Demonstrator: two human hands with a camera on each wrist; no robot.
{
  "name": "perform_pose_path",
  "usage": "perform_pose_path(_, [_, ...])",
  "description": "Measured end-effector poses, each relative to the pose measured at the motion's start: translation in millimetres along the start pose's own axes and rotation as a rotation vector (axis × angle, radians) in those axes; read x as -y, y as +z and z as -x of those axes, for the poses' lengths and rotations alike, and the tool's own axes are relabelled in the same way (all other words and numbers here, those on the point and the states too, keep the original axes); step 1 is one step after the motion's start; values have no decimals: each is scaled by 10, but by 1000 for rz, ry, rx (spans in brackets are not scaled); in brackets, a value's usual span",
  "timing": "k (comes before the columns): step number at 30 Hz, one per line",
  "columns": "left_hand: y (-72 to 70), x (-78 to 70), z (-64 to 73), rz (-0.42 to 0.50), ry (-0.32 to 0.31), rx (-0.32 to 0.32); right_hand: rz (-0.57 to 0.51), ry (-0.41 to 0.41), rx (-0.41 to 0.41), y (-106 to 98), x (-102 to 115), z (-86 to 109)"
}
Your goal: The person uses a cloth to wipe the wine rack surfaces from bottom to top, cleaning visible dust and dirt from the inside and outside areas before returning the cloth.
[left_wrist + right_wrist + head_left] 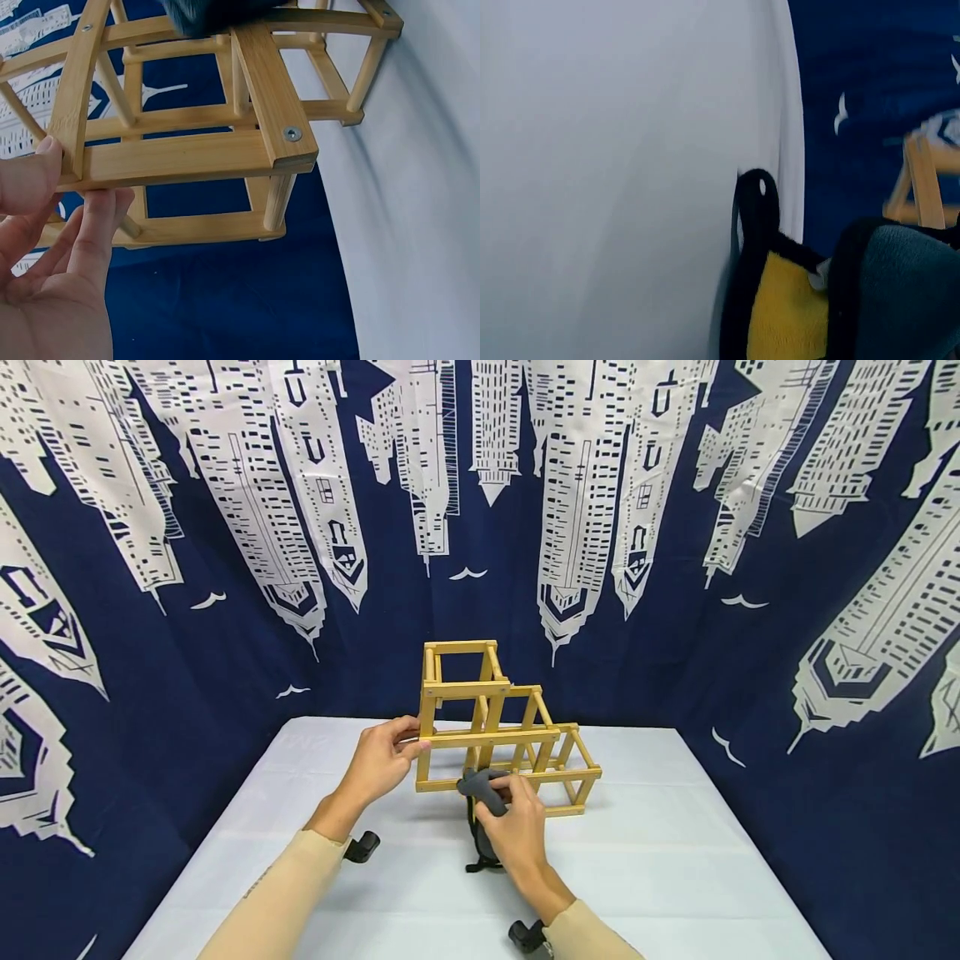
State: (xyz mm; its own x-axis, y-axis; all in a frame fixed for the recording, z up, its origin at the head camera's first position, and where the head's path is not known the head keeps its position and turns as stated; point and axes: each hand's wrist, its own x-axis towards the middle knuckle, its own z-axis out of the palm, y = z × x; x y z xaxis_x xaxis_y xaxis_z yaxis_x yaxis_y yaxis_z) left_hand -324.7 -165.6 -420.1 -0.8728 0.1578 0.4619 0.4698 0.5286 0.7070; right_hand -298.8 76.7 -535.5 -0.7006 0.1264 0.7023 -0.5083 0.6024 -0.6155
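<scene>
A stepped rack of light wooden slats and dowels (491,739) stands on the table, tallest at its left end. My left hand (378,762) grips its left side; the left wrist view has the thumb and fingers (94,240) on opposite sides of a slat (176,156). With my right hand (517,827) I hold a bunched grey cleaning cloth (483,787) against the rack's front, about the middle. Part of the cloth hangs toward the table. In the right wrist view the cloth (915,292) shows a yellow reverse, black edging and a hanging loop; the right hand is out of that view.
A white-covered table (420,893) lies under the rack. Behind and beside it hangs a dark blue curtain (367,668) printed with white upside-down buildings. Small black wrist devices (363,847) are strapped at both sleeves.
</scene>
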Motion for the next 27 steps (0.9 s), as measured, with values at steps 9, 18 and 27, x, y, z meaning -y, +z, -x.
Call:
perform_pose_path(9, [-26,-6,-5,2,-20,13,-73,7,73,514,489,87])
perform_pose_path(18, [-22,-6,-31,-1,-32,24,-28,64,61,560,544,43])
perform_pose_path(27, [-22,20,-39,-1,-31,20,23,80,5,124,139,-74])
